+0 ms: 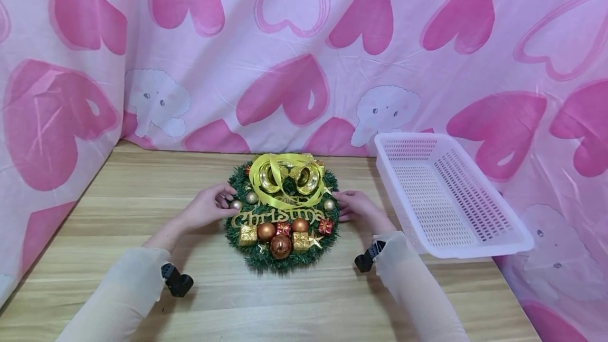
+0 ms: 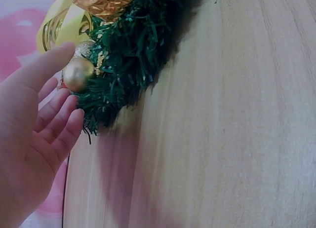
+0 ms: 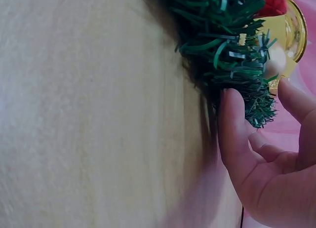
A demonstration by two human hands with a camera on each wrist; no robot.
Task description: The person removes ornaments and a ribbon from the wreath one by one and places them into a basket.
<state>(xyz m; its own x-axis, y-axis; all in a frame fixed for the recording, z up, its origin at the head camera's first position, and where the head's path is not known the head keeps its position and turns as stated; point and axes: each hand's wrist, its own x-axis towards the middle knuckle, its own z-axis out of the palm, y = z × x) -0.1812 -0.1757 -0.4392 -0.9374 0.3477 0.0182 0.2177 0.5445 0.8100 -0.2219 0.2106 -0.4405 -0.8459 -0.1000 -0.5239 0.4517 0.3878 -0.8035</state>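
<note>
**Light Touch Leaving Room for a Slip**

In the head view, you are flanking a Christmas wreath [image 1: 273,265] at mid-table [image 1: 237,302], left of the white basket [image 1: 480,252], with your left hand [image 1: 203,209] and right hand [image 1: 358,207]. Yellow ribbon [image 1: 281,205] is looping over the bells [image 1: 307,179]; a snagging finger could drag it askew. In the left wrist view, your fingers are curving loosely, unclenched, by a gold ball [image 2: 79,74]; pressing there could dislodge it. In the right wrist view, your relaxed fingers are bracketing the green edge without clearly grasping; uneven pulling could tip everything.
</note>
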